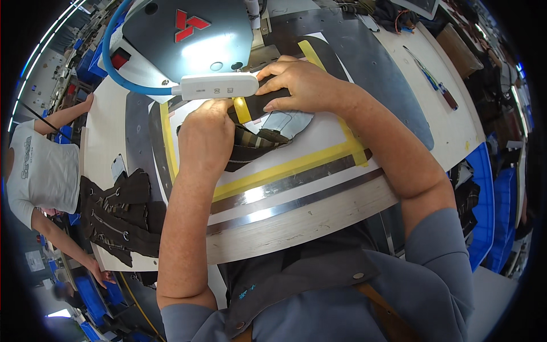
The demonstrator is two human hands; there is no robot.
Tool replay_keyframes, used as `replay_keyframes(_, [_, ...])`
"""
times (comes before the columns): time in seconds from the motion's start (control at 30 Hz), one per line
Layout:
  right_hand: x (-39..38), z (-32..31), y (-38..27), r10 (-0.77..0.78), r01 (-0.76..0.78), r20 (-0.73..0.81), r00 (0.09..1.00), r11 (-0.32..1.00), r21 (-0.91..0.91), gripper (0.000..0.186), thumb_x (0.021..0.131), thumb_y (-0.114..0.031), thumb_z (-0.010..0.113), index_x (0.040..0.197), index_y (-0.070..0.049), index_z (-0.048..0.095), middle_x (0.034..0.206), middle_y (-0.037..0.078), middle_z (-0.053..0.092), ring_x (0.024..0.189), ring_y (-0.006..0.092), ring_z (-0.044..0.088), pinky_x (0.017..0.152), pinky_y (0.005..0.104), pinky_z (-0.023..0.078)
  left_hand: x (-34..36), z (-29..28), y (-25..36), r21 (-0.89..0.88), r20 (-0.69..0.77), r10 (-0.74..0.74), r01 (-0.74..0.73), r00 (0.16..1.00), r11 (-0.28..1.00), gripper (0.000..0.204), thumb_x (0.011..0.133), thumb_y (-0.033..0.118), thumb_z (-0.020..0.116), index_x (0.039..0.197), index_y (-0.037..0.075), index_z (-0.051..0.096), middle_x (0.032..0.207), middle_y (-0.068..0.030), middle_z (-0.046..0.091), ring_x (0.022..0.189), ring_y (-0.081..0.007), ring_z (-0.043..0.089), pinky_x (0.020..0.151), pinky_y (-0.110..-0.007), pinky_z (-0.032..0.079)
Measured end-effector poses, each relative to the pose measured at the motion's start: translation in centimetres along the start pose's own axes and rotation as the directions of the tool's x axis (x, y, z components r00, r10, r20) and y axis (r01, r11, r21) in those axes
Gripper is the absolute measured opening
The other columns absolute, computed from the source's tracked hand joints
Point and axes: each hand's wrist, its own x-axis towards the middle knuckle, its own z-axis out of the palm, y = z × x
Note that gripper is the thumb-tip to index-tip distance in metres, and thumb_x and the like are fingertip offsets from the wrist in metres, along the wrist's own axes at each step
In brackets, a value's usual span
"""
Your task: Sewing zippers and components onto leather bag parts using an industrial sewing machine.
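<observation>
A dark fabric piece with a zipper and striped trim (pixel 250 141) lies bunched on a white sheet at the front of a dark sewing machine (pixel 216 43). My left hand (pixel 208 134) is closed on its left side, fingertips just below the white lamp head (pixel 222 85). My right hand (pixel 307 85) reaches in from the right. Its curved fingers and thumb are spread over dark material by the machine. A short yellow strip (pixel 241 109) shows between the hands. The lamp and my hands hide the needle area.
Yellow tape (pixel 290 163) borders the white sheet. Dark garment pieces with zippers (pixel 117 214) hang over the left table edge, where another person (pixel 43 165) stands. Snips and a red-handled tool (pixel 447 97) lie at right. Blue bins (pixel 481 205) stand beyond. A blue flexible tube (pixel 108 51) carries the lamp.
</observation>
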Motion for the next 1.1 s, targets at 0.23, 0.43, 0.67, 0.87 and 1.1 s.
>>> replay_keyframes(0.23, [0.4, -0.1, -0.5, -0.068, 0.068, 0.01, 0.998, 0.997, -0.042, 0.038, 0.079, -0.033, 0.082, 0.112, -0.014, 0.079, 0.112, 0.0, 0.075, 0.107, 0.0236, 0.058, 0.093, 0.0373, 0.05, 0.5, 1.2, -0.4, -0.112, 0.197, 0.107, -0.086, 0.975, 0.99, 0.036, 0.091, 0.004, 0.05, 0.122, -0.006, 0.064, 0.119, -0.0255, 0.067, 0.108, -0.0395, 0.066, 0.097, -0.046, 0.051])
replay_keyframes(0.43, [0.5, 0.2, -0.8, -0.095, 0.096, 0.015, 0.995, 0.986, -0.138, 0.037, 0.075, -0.034, 0.083, 0.109, -0.02, 0.08, 0.107, -0.002, 0.075, 0.103, 0.0217, 0.058, 0.09, 0.0366, 0.052, 0.4, 1.5, -0.9, -0.103, 0.172, 0.08, -0.063, 0.982, 0.993, 0.036, 0.086, 0.002, 0.052, 0.119, -0.005, 0.066, 0.107, -0.0255, 0.069, 0.098, -0.0422, 0.067, 0.092, -0.048, 0.051])
replay_keyframes(0.67, [0.5, 0.5, -0.7, -0.099, 0.098, -0.005, 0.995, 0.985, -0.142, 0.034, 0.076, -0.035, 0.082, 0.107, -0.02, 0.081, 0.105, -0.004, 0.075, 0.101, 0.0205, 0.058, 0.088, 0.0358, 0.052, 0.2, 2.0, -1.3, -0.08, 0.105, 0.061, -0.052, 0.993, 0.995, 0.036, 0.082, 0.002, 0.054, 0.116, -0.003, 0.066, 0.1, -0.0253, 0.069, 0.095, -0.0424, 0.066, 0.09, -0.05, 0.051])
replay_keyframes(0.87, [0.5, 0.3, -0.7, -0.121, 0.115, -0.038, 0.992, 0.983, -0.146, 0.032, 0.076, -0.033, 0.082, 0.105, -0.02, 0.081, 0.102, -0.004, 0.075, 0.099, 0.0199, 0.058, 0.087, 0.0358, 0.051, 0.2, 2.0, -1.2, -0.061, 0.104, 0.05, -0.044, 0.993, 0.997, 0.036, 0.082, 0.004, 0.056, 0.116, -0.003, 0.066, 0.1, -0.0242, 0.069, 0.097, -0.0414, 0.066, 0.092, -0.05, 0.05])
replay_keyframes(1.1, [0.9, 0.2, -0.4, -0.139, 0.141, 0.029, 0.99, 0.981, -0.134, 0.031, 0.078, -0.034, 0.08, 0.105, -0.02, 0.081, 0.111, -0.003, 0.074, 0.103, 0.0195, 0.059, 0.088, 0.0356, 0.052, 0.2, 1.7, -1.2, -0.022, 0.129, 0.065, -0.063, 0.989, 0.998, 0.036, 0.083, 0.005, 0.058, 0.117, -0.001, 0.066, 0.101, -0.023, 0.069, 0.095, -0.0405, 0.065, 0.092, -0.048, 0.049])
